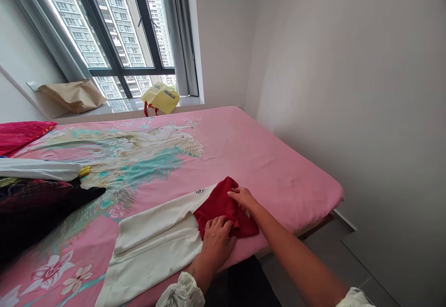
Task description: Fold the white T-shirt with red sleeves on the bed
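A white-and-red garment (156,235) lies spread along the near edge of the bed, with a small dark emblem by the colour seam. Its red part (213,207) is at the right end, a little bunched. My left hand (218,239) rests palm down on the lower red cloth, its fingers loosely apart and slightly bent. Farther up, my right hand (242,198) pinches the red fabric near its outer edge between thumb and fingers. The cloth under both hands is partly hidden.
The bed has a pink printed sheet (278,172). Dark clothes (42,209) and a folded white garment (38,169) pile up at left, near a red cushion-like item (21,135). A brown paper bag (75,97) and a yellow bag (160,97) sit by the window.
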Action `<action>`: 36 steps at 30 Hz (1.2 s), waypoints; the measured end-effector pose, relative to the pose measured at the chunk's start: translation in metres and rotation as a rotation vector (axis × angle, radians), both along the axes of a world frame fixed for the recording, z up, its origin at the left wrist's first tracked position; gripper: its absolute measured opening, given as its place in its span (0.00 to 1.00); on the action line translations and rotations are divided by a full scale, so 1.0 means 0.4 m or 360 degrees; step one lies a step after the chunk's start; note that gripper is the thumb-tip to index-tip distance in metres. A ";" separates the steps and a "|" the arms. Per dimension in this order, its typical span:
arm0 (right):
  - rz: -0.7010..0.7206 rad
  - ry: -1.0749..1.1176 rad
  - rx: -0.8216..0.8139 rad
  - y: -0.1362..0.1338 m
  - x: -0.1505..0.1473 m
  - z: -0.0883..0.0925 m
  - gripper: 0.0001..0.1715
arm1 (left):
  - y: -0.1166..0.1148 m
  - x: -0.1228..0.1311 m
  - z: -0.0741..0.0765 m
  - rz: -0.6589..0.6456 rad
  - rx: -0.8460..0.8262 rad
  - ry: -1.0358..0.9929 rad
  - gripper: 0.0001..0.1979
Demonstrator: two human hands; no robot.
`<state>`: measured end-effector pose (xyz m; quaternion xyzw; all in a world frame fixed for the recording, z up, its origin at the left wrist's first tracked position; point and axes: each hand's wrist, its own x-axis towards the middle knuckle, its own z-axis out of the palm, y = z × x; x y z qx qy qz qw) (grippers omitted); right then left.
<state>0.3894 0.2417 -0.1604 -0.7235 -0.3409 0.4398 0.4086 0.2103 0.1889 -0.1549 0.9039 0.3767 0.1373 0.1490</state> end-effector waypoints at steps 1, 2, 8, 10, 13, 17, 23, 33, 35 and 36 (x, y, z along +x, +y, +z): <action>-0.0008 0.0026 0.0018 0.010 -0.001 -0.003 0.16 | 0.001 0.001 -0.001 0.0014 -0.0008 -0.0043 0.15; -0.0017 0.0052 0.0034 0.019 -0.001 -0.005 0.15 | 0.003 -0.001 -0.003 0.0022 -0.0022 -0.0094 0.12; -0.0021 0.0245 0.0070 0.061 0.001 -0.012 0.21 | 0.004 -0.017 -0.023 0.0061 -0.0064 -0.0329 0.10; 0.0005 0.0323 0.0088 0.078 0.004 -0.009 0.22 | -0.005 -0.017 -0.029 0.0075 -0.0044 -0.0341 0.11; 0.0056 0.0395 0.0051 0.103 0.012 -0.005 0.23 | -0.017 -0.014 -0.032 0.0095 -0.0009 -0.0351 0.11; 0.0076 0.0397 0.0109 0.121 0.016 -0.015 0.17 | -0.021 -0.011 -0.031 0.0135 -0.0006 -0.0332 0.10; -0.0034 0.0150 0.0273 0.117 0.000 -0.047 0.16 | -0.028 -0.014 -0.028 0.0035 -0.0084 -0.0310 0.12; -0.0204 -0.0709 0.0517 0.069 0.001 0.024 0.22 | 0.154 -0.297 -0.047 0.0498 0.0325 -0.0228 0.18; 0.0018 -0.0915 0.0730 0.052 -0.045 0.028 0.21 | 0.186 -0.344 -0.058 0.0558 0.0286 -0.0102 0.21; 0.0180 -0.1029 0.0814 0.045 -0.069 0.023 0.21 | 0.196 -0.359 -0.061 0.0555 0.0246 -0.0038 0.22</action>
